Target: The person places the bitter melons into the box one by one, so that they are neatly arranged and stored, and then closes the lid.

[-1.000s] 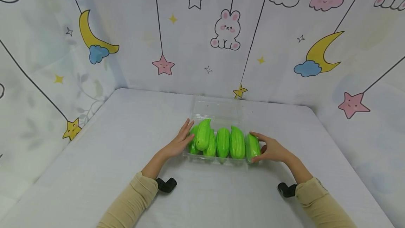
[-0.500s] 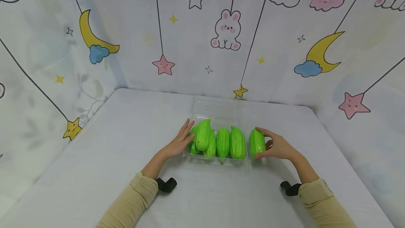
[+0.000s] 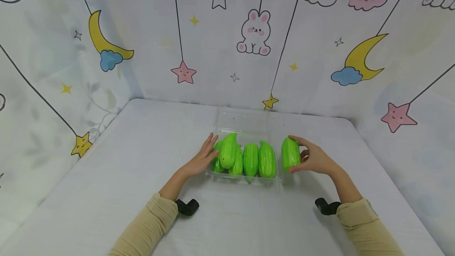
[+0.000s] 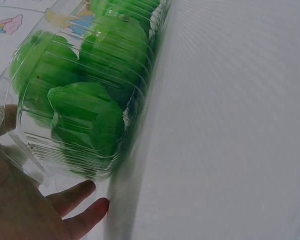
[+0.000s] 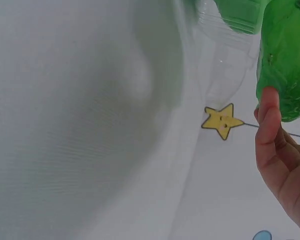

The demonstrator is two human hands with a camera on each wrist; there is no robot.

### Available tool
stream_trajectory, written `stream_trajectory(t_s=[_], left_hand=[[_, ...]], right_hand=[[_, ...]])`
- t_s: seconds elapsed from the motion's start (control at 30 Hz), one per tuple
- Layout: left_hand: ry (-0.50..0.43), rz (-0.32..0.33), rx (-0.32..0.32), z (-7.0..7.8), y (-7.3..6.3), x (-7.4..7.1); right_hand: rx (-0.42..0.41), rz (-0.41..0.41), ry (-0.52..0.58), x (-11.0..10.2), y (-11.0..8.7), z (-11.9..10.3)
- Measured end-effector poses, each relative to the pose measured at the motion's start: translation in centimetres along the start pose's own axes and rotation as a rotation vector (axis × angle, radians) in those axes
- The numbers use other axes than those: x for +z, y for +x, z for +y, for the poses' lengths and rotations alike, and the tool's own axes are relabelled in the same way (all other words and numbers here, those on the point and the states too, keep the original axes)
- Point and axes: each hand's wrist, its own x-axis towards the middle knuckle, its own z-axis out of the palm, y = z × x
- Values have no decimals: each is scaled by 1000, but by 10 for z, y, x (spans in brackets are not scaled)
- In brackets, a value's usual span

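Observation:
My right hand [image 3: 314, 159] holds a bright green, ribbed vegetable [image 3: 290, 154] between thumb and fingers, just right of a clear plastic box [image 3: 264, 178]. In the right wrist view, the held vegetable [image 5: 287, 55] is raised above the table, with a fingertip pressed on its side. Inside the box lie several similar green vegetables [image 3: 267, 160]; one on the left [image 3: 228, 151] rests on top of others. My left hand [image 3: 200, 161] touches the box's left end, its fingers extended. The left wrist view shows fingers [image 4: 87, 217] at the lower corner of the box [image 4: 80, 162].
The box's clear lid [image 3: 243, 121] lies folded back toward the far edge of the white table [image 3: 142, 192]. Behind stands a white backdrop [image 3: 149, 38] printed with moons, stars and rabbits. Black mounts [image 3: 187, 207] are worn at both wrists.
My right hand has lifted the green vegetable from the box's right end, moving it slightly right and up. The left hand and the other vegetables have stayed put.

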Motion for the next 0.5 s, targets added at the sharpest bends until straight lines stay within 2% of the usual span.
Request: stream_trajectory(t_s=[0.2,0.4,0.5], left_hand=[[12,6,1,0,0,0],[16,7,4,-1,2,1],[14,24,17,-16,7,4]], right_hand=[[-1,-5,47,-4,1,-9],[-53,-7,68,-1,4,-19],[-72,-3,64,2,6,-24]])
